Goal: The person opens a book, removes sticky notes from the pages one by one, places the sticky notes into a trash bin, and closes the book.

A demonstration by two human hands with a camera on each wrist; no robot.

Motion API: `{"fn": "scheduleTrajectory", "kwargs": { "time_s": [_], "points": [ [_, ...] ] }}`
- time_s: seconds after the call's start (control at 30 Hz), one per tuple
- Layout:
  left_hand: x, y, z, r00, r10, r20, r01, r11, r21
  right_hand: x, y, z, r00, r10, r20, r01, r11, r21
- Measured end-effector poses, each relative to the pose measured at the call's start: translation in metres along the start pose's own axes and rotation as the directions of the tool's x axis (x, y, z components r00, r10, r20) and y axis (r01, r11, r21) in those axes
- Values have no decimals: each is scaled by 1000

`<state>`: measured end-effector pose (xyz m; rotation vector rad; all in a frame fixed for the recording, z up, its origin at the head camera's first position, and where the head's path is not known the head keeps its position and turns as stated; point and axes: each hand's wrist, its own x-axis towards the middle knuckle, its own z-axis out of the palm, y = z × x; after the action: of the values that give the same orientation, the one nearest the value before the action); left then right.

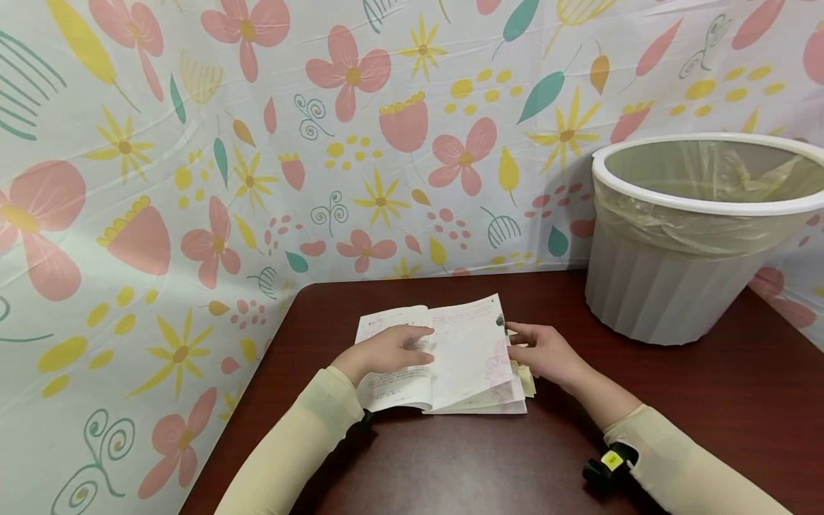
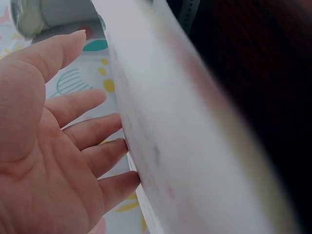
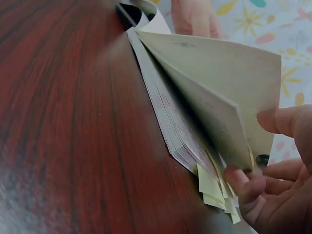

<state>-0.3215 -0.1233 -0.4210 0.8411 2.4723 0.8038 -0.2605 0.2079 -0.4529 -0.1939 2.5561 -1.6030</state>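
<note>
An open book (image 1: 466,350) lies on the dark wooden table, its printed left page (image 1: 393,390) flat and some right-hand leaves lifted. My left hand (image 1: 386,350) rests over the left page with its fingers spread; in the left wrist view the fingertips of that hand (image 2: 63,131) touch the paper. At the right edge my right hand (image 1: 547,350) pinches a raised page (image 3: 219,68), seen from its underside in the right wrist view. Yellow sticky tabs (image 3: 212,187) stick out from the leaves below the fingers. A small dark spot (image 3: 262,160) shows at the page edge.
A grey bin (image 1: 663,279) with a white rim and a clear liner stands at the back right of the table (image 1: 450,465). Flower-printed cloth (image 1: 386,179) hangs along the back and left. Black straps circle both wrists.
</note>
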Motion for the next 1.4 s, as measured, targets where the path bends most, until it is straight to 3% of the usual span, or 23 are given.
{"fn": "scheduleTrajectory", "kwargs": {
  "time_s": [0.13, 0.47, 0.83, 1.1, 1.27, 1.4],
  "points": [
    [-6, -3, -4, 1000, 1, -6, -1, 1000, 29, 2, -5, 2, 998, -59, -9, 57, 985, -160],
    [-29, -15, -2, 1000, -6, 0, 6, 1000, 29, 7, -11, 0, 993, -114, 44, 122, 920, -373],
    [-50, -21, 3, 1000, -29, 5, 29, 998, 52, 23, -6, -1, 988, -111, 107, 148, 875, -462],
    [-53, -25, 6, 1000, -17, -6, 17, 998, 55, 25, -4, -10, 979, -136, 153, 190, 880, -435],
    [-55, -28, 7, 1000, -13, 0, 13, 998, 61, 24, -1, -16, 982, -113, 152, 160, 925, -345],
    [-59, -31, 8, 1000, -29, 0, 29, 997, 67, 26, -2, -21, 987, -45, 155, 86, 960, -267]
  ]
}}
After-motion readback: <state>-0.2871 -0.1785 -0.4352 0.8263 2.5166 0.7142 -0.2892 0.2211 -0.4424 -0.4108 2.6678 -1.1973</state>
